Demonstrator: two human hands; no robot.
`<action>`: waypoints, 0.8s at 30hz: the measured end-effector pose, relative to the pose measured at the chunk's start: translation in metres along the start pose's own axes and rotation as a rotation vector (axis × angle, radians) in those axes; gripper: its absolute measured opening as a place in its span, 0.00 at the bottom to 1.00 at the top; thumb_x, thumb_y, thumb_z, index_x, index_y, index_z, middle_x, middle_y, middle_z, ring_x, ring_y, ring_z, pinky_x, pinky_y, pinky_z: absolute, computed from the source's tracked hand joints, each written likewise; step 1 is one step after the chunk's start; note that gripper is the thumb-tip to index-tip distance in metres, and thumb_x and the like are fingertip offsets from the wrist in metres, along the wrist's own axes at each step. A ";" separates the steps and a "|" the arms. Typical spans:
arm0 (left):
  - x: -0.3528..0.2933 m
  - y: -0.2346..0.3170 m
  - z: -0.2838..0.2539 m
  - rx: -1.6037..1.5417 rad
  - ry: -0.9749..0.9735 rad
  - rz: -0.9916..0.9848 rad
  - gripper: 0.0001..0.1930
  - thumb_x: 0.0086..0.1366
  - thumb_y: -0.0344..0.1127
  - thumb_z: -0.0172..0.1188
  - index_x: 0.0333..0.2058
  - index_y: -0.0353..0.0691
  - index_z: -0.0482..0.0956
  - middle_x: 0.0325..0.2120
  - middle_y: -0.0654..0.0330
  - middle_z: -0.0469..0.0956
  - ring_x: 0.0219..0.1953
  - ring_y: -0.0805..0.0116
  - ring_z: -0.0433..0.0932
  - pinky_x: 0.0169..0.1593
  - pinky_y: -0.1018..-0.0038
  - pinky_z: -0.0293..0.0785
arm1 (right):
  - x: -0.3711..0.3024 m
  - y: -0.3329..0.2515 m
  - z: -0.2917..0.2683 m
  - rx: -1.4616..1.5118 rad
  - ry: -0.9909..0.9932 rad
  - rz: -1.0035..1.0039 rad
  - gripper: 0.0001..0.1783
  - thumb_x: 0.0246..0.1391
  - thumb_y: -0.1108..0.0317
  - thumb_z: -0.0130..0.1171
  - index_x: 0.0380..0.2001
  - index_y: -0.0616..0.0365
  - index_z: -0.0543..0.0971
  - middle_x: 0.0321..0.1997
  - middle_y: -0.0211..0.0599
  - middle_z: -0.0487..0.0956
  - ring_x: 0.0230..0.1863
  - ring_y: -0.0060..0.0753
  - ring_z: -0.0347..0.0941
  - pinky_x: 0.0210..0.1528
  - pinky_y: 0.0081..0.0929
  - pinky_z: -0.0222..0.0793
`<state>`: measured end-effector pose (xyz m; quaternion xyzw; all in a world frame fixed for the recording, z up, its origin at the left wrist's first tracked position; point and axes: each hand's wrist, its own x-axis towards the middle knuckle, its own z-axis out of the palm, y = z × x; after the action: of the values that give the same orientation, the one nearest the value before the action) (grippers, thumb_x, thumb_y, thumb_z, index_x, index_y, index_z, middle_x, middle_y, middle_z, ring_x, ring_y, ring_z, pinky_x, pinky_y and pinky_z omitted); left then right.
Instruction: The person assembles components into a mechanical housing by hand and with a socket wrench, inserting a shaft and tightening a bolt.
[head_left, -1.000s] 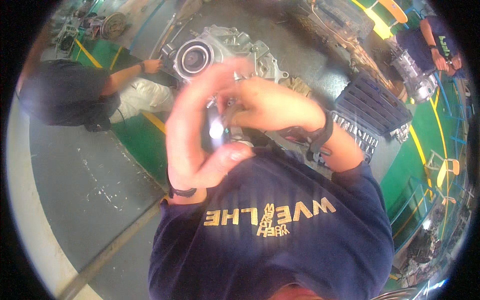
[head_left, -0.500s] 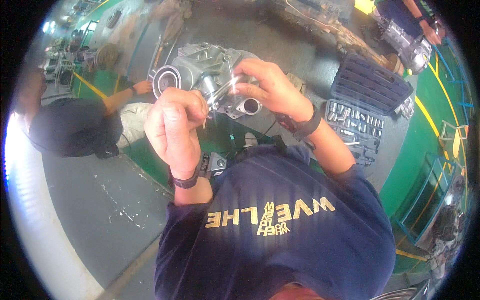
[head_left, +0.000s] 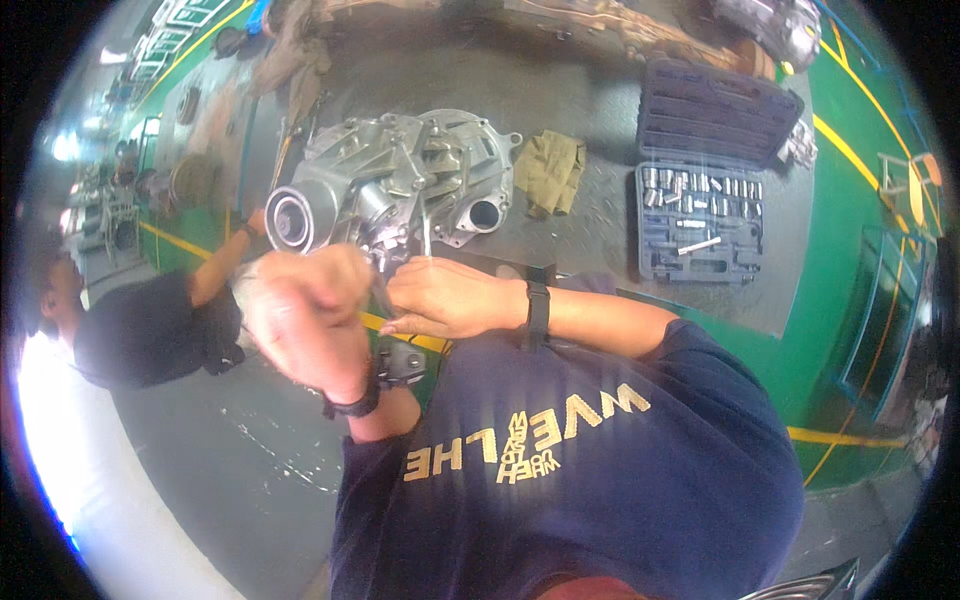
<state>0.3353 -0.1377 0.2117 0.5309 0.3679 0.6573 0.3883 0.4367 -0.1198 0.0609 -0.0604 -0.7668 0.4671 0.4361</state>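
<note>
A silver cast-metal gearbox housing [head_left: 405,160] lies on the dark bench in front of me. It has a round bearing opening [head_left: 293,218] on its left and a smaller round port [head_left: 484,216] near its lower right. My left hand [head_left: 312,305] is raised before the housing's near left side, smeared by motion, its fingers hard to make out. My right hand [head_left: 445,297] is at the housing's near edge, fingers curled, with a dark, narrow part beside the fingertips that I cannot make out. A shiny metal rod [head_left: 427,235] stands just beyond this hand.
An olive cloth [head_left: 549,172] lies right of the housing. Farther right is an open socket set case [head_left: 700,225] with its lid [head_left: 715,115] tipped back. Another person [head_left: 150,325] at the left reaches an arm toward the bench. Brown, dirty metal parts [head_left: 640,30] lie along the back.
My right hand has come down from over the housing to its near edge. My left hand has moved lower and left. The view has shifted, bringing the olive cloth into plain sight.
</note>
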 end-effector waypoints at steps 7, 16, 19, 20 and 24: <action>-0.018 0.021 0.010 0.083 0.015 0.106 0.26 0.81 0.54 0.47 0.26 0.43 0.62 0.12 0.68 0.55 0.16 0.74 0.52 0.24 0.70 0.50 | -0.020 -0.013 -0.025 -0.108 0.171 -0.091 0.28 0.51 0.47 0.76 0.20 0.54 0.70 0.18 0.38 0.68 0.22 0.49 0.68 0.26 0.43 0.61; -0.024 0.008 0.041 0.047 -0.036 0.064 0.28 0.81 0.54 0.48 0.25 0.37 0.65 0.15 0.64 0.61 0.16 0.71 0.58 0.23 0.69 0.55 | 0.034 0.034 -0.118 0.077 0.085 0.064 0.23 0.56 0.51 0.71 0.23 0.59 0.77 0.16 0.38 0.67 0.18 0.36 0.63 0.24 0.33 0.58; -0.025 0.007 0.042 0.103 -0.009 0.105 0.28 0.80 0.53 0.49 0.26 0.35 0.67 0.15 0.64 0.61 0.16 0.71 0.59 0.23 0.70 0.56 | 0.051 0.039 -0.115 0.167 0.039 0.028 0.25 0.59 0.51 0.67 0.22 0.61 0.75 0.16 0.37 0.65 0.19 0.33 0.61 0.26 0.33 0.56; -0.024 0.007 0.042 0.149 0.010 0.116 0.28 0.80 0.53 0.50 0.27 0.34 0.68 0.15 0.63 0.62 0.16 0.71 0.60 0.23 0.70 0.56 | 0.055 0.044 -0.112 0.225 0.032 0.013 0.25 0.60 0.51 0.66 0.21 0.61 0.75 0.16 0.37 0.63 0.20 0.32 0.60 0.26 0.33 0.56; -0.024 0.009 0.043 0.268 -0.004 0.158 0.28 0.80 0.53 0.50 0.27 0.33 0.70 0.16 0.62 0.64 0.17 0.71 0.62 0.23 0.71 0.58 | 0.064 0.044 -0.106 0.227 0.010 0.032 0.27 0.61 0.50 0.63 0.19 0.62 0.71 0.16 0.36 0.61 0.21 0.29 0.58 0.27 0.33 0.56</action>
<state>0.3795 -0.1606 0.2171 0.6065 0.4088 0.6297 0.2618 0.4606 0.0068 0.0857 -0.0252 -0.7058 0.5575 0.4363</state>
